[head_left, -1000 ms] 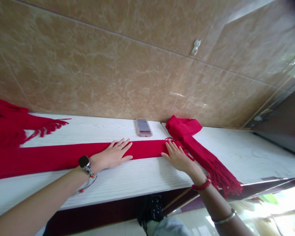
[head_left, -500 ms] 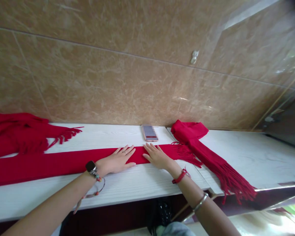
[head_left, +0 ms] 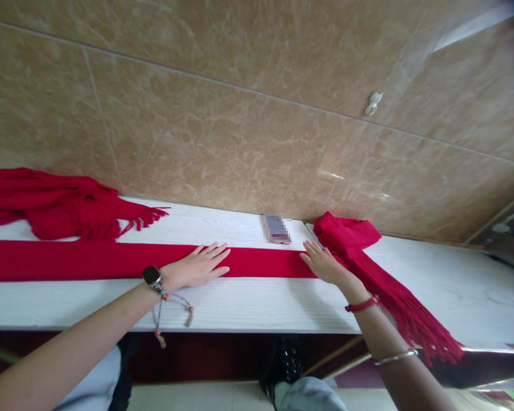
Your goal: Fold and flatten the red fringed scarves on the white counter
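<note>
A long red scarf (head_left: 265,262), folded into a flat strip, runs along the white tabletop (head_left: 257,302). My left hand (head_left: 197,265) lies palm down on it with the fingers spread. Over the right end of the strip is my right hand (head_left: 325,265), fingers stretched out; it covers most of the fringe there. Just past that hand a second red scarf (head_left: 346,234) lies folded over, its fringe hanging over the front edge. A third red scarf (head_left: 68,200) is bunched up at the back left, fringe pointing right.
A phone (head_left: 277,229) rests near the wall between the strip and the tiles. The brown marbled wall (head_left: 197,125) rises directly behind the tabletop, with a small white hook (head_left: 373,103) on it. A black plastic bag (head_left: 289,359) sits below the front edge.
My right hand has slid right along the strip to its fringed end. My left hand stays on the scarf. The head view has turned slightly.
</note>
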### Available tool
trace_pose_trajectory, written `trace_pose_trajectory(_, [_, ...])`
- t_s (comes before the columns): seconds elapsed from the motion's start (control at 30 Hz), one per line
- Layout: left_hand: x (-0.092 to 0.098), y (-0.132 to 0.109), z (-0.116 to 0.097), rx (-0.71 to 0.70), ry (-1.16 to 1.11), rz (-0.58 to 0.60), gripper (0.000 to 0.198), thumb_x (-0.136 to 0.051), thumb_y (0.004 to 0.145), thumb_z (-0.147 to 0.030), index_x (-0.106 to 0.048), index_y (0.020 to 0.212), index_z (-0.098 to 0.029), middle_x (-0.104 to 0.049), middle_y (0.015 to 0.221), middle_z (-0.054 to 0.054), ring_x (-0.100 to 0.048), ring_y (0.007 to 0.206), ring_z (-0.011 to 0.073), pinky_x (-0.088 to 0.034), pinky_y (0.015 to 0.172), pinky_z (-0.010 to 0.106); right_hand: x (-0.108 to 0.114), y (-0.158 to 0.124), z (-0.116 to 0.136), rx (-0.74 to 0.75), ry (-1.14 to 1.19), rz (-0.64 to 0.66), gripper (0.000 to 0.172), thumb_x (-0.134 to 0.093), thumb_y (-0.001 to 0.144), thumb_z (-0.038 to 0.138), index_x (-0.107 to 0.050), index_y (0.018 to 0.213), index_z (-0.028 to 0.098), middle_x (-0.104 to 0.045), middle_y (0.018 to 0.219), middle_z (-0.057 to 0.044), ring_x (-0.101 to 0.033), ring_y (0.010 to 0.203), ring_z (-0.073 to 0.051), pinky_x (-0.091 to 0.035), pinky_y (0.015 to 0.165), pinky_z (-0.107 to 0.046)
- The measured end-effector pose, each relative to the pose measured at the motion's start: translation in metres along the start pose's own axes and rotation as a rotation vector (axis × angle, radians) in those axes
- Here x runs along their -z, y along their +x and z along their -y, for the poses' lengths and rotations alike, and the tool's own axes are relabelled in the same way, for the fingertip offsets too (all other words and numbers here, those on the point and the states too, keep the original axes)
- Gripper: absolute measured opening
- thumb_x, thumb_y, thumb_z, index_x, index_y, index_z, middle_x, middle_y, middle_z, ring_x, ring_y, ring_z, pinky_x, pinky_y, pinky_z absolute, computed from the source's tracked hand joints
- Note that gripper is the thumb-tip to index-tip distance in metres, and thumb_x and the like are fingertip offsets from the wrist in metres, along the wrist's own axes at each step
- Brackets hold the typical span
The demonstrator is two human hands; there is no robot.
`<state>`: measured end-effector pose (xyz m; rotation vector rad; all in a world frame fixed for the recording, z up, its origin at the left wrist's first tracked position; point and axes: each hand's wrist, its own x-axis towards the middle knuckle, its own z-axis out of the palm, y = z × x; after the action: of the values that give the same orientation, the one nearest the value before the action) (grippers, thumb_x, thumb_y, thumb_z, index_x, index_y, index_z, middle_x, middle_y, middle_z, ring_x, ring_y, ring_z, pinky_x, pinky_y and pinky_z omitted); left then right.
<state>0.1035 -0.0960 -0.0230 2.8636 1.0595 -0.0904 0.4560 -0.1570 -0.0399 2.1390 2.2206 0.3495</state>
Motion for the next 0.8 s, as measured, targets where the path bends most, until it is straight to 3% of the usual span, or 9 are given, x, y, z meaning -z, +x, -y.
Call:
trace_pose_trajectory(0.1, [0.006, -0.007, 0.003, 0.062, 0.020, 0.025, 0.056, -0.027, 0.091, -0.043, -0.018, 0.140, -0.018, -0.012, 0.146, 0.008, -0.007, 0.135, 0.0225, -0.013, 0.105, 0.043, 0.018, 0.020, 0.044, 0.106, 0.185, -0.052, 0.049, -0.027, 0.091, 0.032, -0.033, 0.134, 0.009, -0.032, 0.139, -0.017, -0.026, 0.129, -0.028, -0.031, 0.099, -0.051])
trace_pose_trajectory(0.2, [0.010, -0.014, 0.005, 0.090, 0.019, 0.058, 0.059, -0.027, 0.090, -0.045, -0.016, 0.140, -0.016, -0.009, 0.147, 0.008, -0.005, 0.135, 0.0217, -0.011, 0.106, 0.042, 0.037, 0.035, 0.084, 0.314, 0.277, -0.011, 0.051, -0.037, 0.088, 0.035, -0.038, 0.131, 0.008, -0.036, 0.137, -0.018, -0.031, 0.128, -0.026, -0.031, 0.102, -0.044])
trace_pose_trajectory(0.27, [0.011, -0.016, 0.007, 0.109, 0.012, 0.082, 0.061, -0.025, 0.090, -0.048, -0.014, 0.141, -0.016, -0.007, 0.147, 0.007, -0.003, 0.135, 0.0218, -0.010, 0.106, 0.043, 0.051, 0.039, 0.095, 0.408, 0.319, 0.062, 0.050, -0.041, 0.086, 0.035, -0.042, 0.129, 0.010, -0.042, 0.134, -0.016, -0.038, 0.123, -0.023, -0.032, 0.102, -0.039])
trace_pose_trajectory(0.4, [0.012, -0.012, 0.004, 0.122, -0.008, 0.097, 0.062, -0.026, 0.089, -0.051, -0.013, 0.141, -0.018, -0.005, 0.147, 0.007, -0.001, 0.135, 0.0234, -0.009, 0.105, 0.046, 0.066, 0.024, 0.076, 0.353, 0.309, 0.040, 0.043, -0.043, 0.086, 0.030, -0.047, 0.125, 0.013, -0.049, 0.128, -0.012, -0.046, 0.118, -0.021, -0.035, 0.101, -0.036])
trace_pose_trajectory(0.6, [0.010, 0.016, -0.027, -0.032, -0.003, 0.067, 0.056, -0.031, 0.090, -0.045, -0.020, 0.139, -0.022, -0.008, 0.147, 0.008, -0.004, 0.135, 0.0245, -0.012, 0.105, 0.046, 0.049, -0.014, 0.027, 0.311, 0.200, 0.084, 0.033, -0.047, 0.083, 0.020, -0.057, 0.115, 0.014, -0.060, 0.116, -0.010, -0.055, 0.107, -0.021, -0.042, 0.094, -0.036])
trace_pose_trajectory(0.7, [0.012, 0.031, -0.047, -0.179, 0.040, 0.008, 0.049, -0.036, 0.090, -0.040, -0.030, 0.136, -0.024, -0.021, 0.145, 0.006, -0.017, 0.133, 0.0232, -0.019, 0.104, 0.041, 0.040, -0.019, 0.021, 0.338, 0.204, 0.042, 0.033, -0.047, 0.084, 0.023, -0.057, 0.115, 0.015, -0.060, 0.116, -0.009, -0.055, 0.107, -0.020, -0.042, 0.094, -0.034])
trace_pose_trajectory(0.8, [0.014, 0.044, -0.065, -0.276, 0.079, -0.129, 0.037, -0.037, 0.091, -0.034, -0.046, 0.126, -0.023, -0.044, 0.134, 0.007, -0.041, 0.120, 0.0203, -0.032, 0.096, 0.033, 0.039, -0.019, 0.024, 0.358, 0.202, 0.023, 0.032, -0.043, 0.086, 0.024, -0.059, 0.112, 0.018, -0.062, 0.114, -0.008, -0.056, 0.106, -0.019, -0.042, 0.093, -0.033])
